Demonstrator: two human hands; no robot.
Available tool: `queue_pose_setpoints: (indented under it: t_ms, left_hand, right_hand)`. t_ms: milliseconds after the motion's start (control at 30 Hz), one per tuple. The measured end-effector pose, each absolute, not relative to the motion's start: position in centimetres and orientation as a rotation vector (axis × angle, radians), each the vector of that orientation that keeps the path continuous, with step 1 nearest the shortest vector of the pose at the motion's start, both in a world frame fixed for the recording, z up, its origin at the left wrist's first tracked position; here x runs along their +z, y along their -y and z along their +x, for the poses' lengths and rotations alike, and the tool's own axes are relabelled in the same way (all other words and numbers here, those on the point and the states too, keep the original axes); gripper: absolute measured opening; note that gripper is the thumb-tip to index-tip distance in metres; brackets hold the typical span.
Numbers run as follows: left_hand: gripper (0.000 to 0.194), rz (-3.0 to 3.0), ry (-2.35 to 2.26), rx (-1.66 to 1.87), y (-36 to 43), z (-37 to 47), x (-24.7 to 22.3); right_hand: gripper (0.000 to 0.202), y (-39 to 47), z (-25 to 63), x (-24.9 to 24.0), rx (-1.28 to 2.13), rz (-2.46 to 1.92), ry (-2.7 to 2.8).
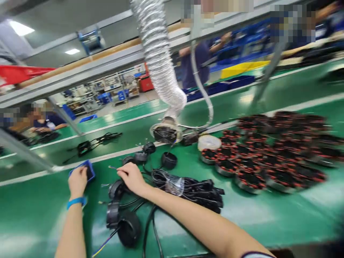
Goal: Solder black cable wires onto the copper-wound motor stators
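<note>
My left hand [77, 179], with a blue band on its wrist, reaches into a small blue box [92, 172] that has dark contents. Its fingers are curled together, and their tips are hidden inside. To the right, my right hand [133, 181] is closed in a pinch on a cable, whose thin coloured wire end [112, 167] sticks out to the left. Under and around this hand lie black round housings [129, 228] with cables and bare wire ends. A bundle of black cables [188, 190] wrapped in clear plastic rests beside my right forearm.
Many round motor stators [251, 179] with red and black windings cover the right side of the green bench [32, 215]. A silver duct [158, 53] hangs down to a round hood [165, 133]. Near it is a white tape roll [209, 142]. Other people work beyond the bench.
</note>
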State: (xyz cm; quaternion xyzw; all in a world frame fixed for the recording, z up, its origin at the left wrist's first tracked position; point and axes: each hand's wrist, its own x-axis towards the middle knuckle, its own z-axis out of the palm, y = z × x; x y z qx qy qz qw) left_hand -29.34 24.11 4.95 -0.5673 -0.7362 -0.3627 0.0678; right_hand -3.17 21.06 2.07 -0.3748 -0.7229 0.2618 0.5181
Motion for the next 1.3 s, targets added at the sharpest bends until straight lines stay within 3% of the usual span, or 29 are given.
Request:
queue_pose_setpoints:
  t_ms: [167, 433, 533, 1300]
  left_hand:
    - [0.014, -1.5, 2.332, -1.436, -22.6, -32.4, 4.6]
    - [0.033, -1.693, 2.122, -2.075, -20.8, -27.8, 5.1]
    - [0.034, -1.925, 2.008, -2.312, -19.5, -24.7, 5.4]
    - [0.023, -2.223, 1.965, -2.383, -18.5, -21.3, 5.4]
  right_hand:
    - [0.012, -20.9, -3.6, 1.4, 0.679, -0.856, 1.733]
    - [0.008, -20.6, -3.8, 1.3, 0.705, -0.845, 1.692]
    - [0.017, -20.6, -3.8, 1.5, 0.731, -0.835, 1.696]
    - [0.022, -20.5, -3.6, 1.7, 0.724, -0.835, 1.748]
